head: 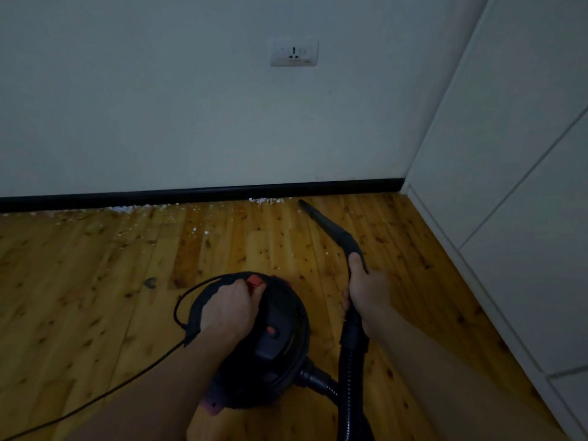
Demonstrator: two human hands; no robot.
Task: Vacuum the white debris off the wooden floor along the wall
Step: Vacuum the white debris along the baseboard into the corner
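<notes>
A black canister vacuum (273, 345) stands on the wooden floor (95, 281) in front of me. My left hand (229, 310) rests on its top, fingers closed around the carry handle beside an orange switch (255, 283). My right hand (366, 291) grips the black hose handle (351, 246). Its narrow nozzle (307, 208) points at the black skirting board, tip just above the floor. White debris (265, 200) lies along the skirting just left of the nozzle tip, with more white debris (127, 209) further left and scattered specks (197, 230) out on the boards.
The ribbed hose (350, 393) loops from the canister's side up to my right hand. A black power cord (95, 399) trails away to the lower left. A wall socket (294, 52) sits above the skirting. White cabinet panels (509, 186) form the corner at right.
</notes>
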